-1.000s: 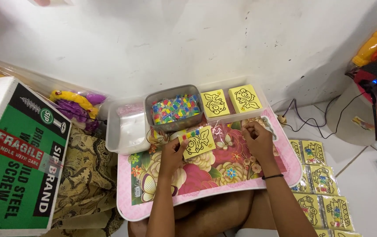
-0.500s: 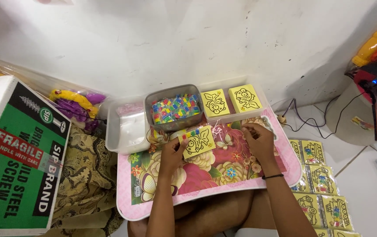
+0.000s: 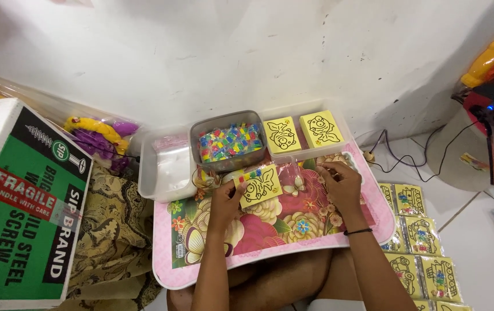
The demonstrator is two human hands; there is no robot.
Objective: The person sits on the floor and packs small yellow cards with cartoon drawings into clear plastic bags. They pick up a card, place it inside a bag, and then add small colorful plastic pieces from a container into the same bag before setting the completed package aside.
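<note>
The left hand (image 3: 224, 196) is pinching the yellow picture card (image 3: 260, 186) by its near-left corner, the card tilting up and away to the right over the flowered lap tray (image 3: 270, 230). The right hand (image 3: 342, 187) is resting curled just right of it, apparently gripping nothing.
</note>
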